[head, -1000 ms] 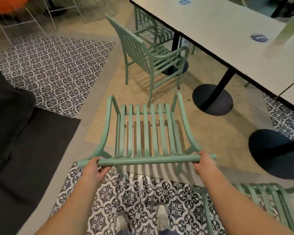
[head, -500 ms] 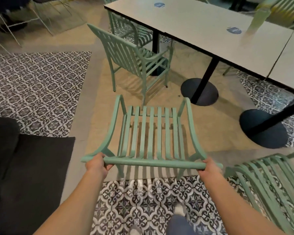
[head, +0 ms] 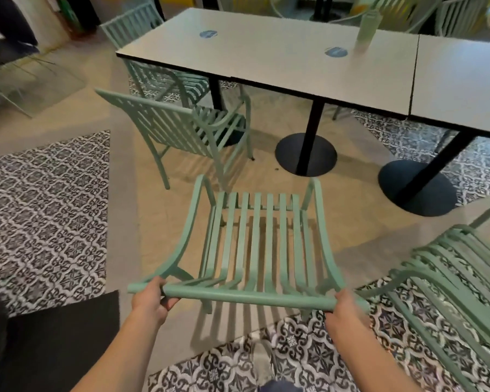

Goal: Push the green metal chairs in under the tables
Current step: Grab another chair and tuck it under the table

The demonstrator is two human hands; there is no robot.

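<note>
The green chair (head: 255, 250) you are handling stands in front of you on the plain beige floor (head: 351, 230), its seat slats running away from you toward the table (head: 266, 60), with open floor between its front edge and the table's round black base (head: 306, 154). You have it by the top rail (head: 246, 296) of the backrest, one hand near each end. Your left hand (head: 150, 299) is wrapped around the rail near its left end, fingers curled over the top and thumb below, closed tight on the tube. Your right hand (head: 344, 311) is closed over the rail near its right end in the same way (only the back of the hand shows, so the fingertips are hidden). Just ahead and to the left, a second green chair (head: 187, 131) stands angled, its seat partly beneath the table's near edge. A third chair (head: 153, 69) sits at the table's left end, partly tucked under. At your right, close beside your right forearm, a fourth green chair (head: 450, 292) is cut off by the frame edge. A second table (head: 458, 80) butts against the first on the right, with its own black base (head: 416, 188) below. A pale bottle (head: 367, 31) stands on the first table's far side. Patterned tile (head: 46, 216) lies to the left and under your feet, and a dark mat (head: 54, 340) fills the lower left.
</note>
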